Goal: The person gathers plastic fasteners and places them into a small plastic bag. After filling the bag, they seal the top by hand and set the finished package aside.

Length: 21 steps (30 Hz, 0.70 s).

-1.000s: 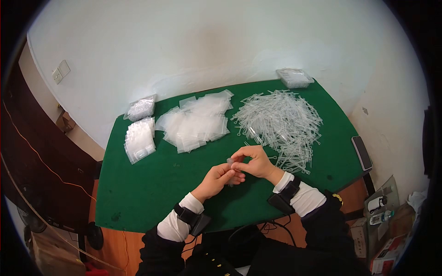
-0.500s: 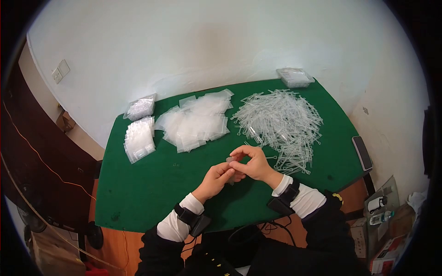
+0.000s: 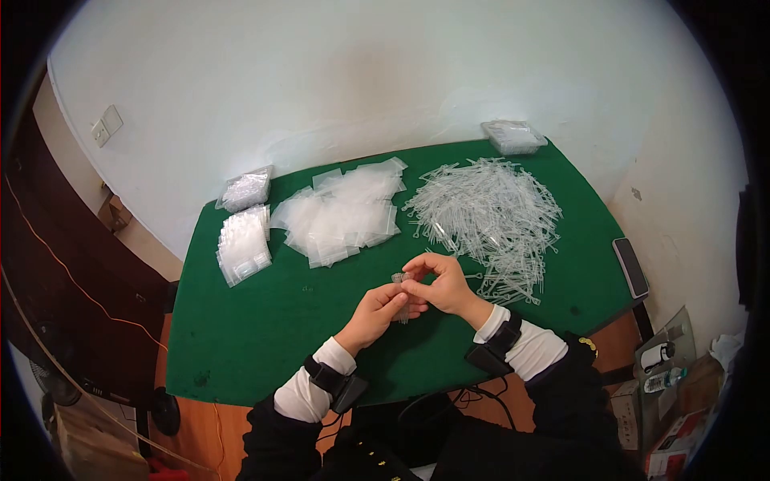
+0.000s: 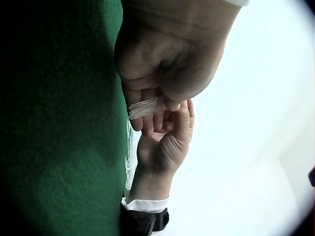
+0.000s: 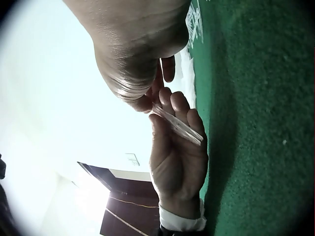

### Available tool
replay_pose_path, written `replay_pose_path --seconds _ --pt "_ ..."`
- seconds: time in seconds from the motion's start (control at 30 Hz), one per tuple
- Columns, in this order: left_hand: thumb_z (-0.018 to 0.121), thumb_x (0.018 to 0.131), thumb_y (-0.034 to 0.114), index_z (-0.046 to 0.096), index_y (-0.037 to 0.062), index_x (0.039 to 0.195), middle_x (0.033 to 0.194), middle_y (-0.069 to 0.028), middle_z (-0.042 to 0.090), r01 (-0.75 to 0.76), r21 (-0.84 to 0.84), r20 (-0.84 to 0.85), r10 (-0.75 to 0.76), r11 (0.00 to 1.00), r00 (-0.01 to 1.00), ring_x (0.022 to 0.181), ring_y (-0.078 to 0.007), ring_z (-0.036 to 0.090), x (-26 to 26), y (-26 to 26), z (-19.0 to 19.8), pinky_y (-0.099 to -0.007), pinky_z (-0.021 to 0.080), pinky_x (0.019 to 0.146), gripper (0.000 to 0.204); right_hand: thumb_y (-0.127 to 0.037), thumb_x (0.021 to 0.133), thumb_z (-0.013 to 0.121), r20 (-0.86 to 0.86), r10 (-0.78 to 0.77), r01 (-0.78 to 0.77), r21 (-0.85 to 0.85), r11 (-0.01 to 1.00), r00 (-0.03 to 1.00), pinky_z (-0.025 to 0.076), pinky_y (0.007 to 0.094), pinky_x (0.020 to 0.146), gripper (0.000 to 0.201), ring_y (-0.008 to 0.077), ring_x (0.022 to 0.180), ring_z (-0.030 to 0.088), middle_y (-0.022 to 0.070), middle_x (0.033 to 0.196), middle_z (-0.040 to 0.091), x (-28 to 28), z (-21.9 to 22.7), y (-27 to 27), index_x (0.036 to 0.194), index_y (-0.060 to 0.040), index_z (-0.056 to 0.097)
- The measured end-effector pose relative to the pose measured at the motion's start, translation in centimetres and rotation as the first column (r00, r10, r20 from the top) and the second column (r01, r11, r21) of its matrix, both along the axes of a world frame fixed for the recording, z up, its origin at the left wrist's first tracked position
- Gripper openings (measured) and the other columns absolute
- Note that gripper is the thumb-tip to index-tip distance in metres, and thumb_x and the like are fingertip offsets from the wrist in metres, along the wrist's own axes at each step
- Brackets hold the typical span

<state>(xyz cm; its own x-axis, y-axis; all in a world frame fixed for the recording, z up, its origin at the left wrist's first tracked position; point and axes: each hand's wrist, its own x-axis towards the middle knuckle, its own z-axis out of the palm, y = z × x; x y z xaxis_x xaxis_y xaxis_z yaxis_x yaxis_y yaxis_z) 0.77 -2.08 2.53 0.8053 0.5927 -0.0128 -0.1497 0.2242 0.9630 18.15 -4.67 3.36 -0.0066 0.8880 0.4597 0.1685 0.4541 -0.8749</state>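
Observation:
A small bundle of thin clear plastic sticks (image 4: 142,107) is held between the two hands above the table's front half. My left hand (image 3: 371,317) holds the bundle between its thumb and fingers, and the sticks cross the fingers in the right wrist view. My right hand (image 3: 446,284) pinches the bundle's far end with thumb and fingertips. The looped heads of the sticks show just past the fingertips in the head view. Just beyond the right hand spreads a large loose pile of the same clear sticks (image 3: 489,212), many with ring-shaped ends.
Overlapping clear plastic bags (image 3: 341,216) lie left of the stick pile. Farther left is a neat row of filled bags (image 3: 243,244), with a clear tray (image 3: 245,188) behind it. Another clear tray (image 3: 514,136) stands at the back right. A phone (image 3: 630,267) lies at the green table's right edge.
The right fingers have shifted slightly at the bundle's far end, and more of the stick heads now show above the fingertips. The left hand stays nearly in place.

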Motion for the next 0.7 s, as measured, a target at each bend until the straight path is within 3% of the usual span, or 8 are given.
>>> replay_pose_path --seconds 0.17,0.27,0.37,0.5,0.63,0.7 --pt "0.038 0.096 0.014 0.048 -0.0037 0.116 0.104 -0.0119 0.059 -0.004 0.066 -0.015 0.005 0.998 1.0 0.098 -0.0206 0.059 -0.1 0.1 -0.3 -0.032 0.048 0.087 0.028 -0.009 0.071 0.069 0.031 0.02 -0.021 0.021 1.0 0.999 0.047 0.0231 0.064 0.02 0.0088 0.067 0.058 0.0034 0.075 0.064 0.0 0.0 -0.1 0.088 -0.0006 0.062" --pt "0.039 0.095 0.011 0.05 -0.0038 0.113 0.1 -0.0103 0.061 -0.003 0.252 -0.085 0.025 0.968 0.996 0.093 -0.0182 0.061 -0.1 0.4 -0.6 -0.0293 0.048 0.083 0.025 -0.008 0.072 0.069 0.057 0.026 -0.028 0.029 0.999 0.998 0.047 0.023 0.064 0.02 0.0089 0.068 0.058 0.0035 0.075 0.064 0.0 0.3 -0.1 0.089 -0.0006 0.062" --pt "0.039 0.095 0.009 0.051 -0.0034 0.11 0.097 -0.0095 0.062 -0.011 0.274 -0.11 0.042 0.962 0.993 0.09 -0.0171 0.061 -0.2 0.4 -0.8 -0.0281 0.048 0.081 0.023 -0.008 0.072 0.069 0.073 0.034 -0.036 0.029 0.999 0.997 0.047 0.0228 0.064 0.02 0.0089 0.068 0.058 0.0035 0.076 0.064 0.1 0.5 0.1 0.089 -0.0007 0.062" --pt "0.04 0.095 0.008 0.052 -0.003 0.108 0.094 -0.009 0.062 -0.039 0.287 -0.099 0.07 0.957 0.993 0.088 -0.0164 0.061 -0.1 0.5 -1.0 -0.0271 0.048 0.08 0.021 -0.01 0.074 0.069 -0.1 0.09 -0.097 -0.077 0.992 0.991 0.046 0.0222 0.063 0.019 0.0077 0.069 0.058 0.0031 0.075 0.064 2.3 0.8 1.3 0.089 -0.0006 0.063" --pt "0.04 0.094 0.008 0.052 -0.0032 0.107 0.092 -0.0093 0.062 -0.022 0.343 -0.132 0.072 0.939 0.989 0.088 -0.0166 0.061 -0.1 0.2 -0.8 -0.0265 0.048 0.079 0.021 -0.014 0.074 0.067 0.062 -0.061 0.074 -0.228 0.971 0.996 0.047 0.0256 0.061 0.014 0.0125 0.068 0.06 0.0044 0.073 0.064 5.4 1.4 1.7 0.083 -0.0041 0.065" --pt "0.04 0.094 0.008 0.052 -0.0034 0.106 0.092 -0.0095 0.062 -0.013 0.373 -0.153 0.075 0.928 0.985 0.088 -0.0168 0.061 -0.1 0.2 -0.6 -0.0263 0.048 0.079 0.021 -0.017 0.073 0.065 0.506 -0.082 0.18 -0.147 0.973 0.858 0.047 0.0298 0.061 0.011 0.0184 0.068 0.061 0.0061 0.072 0.064 6.0 1.5 1.4 0.078 -0.0066 0.065"
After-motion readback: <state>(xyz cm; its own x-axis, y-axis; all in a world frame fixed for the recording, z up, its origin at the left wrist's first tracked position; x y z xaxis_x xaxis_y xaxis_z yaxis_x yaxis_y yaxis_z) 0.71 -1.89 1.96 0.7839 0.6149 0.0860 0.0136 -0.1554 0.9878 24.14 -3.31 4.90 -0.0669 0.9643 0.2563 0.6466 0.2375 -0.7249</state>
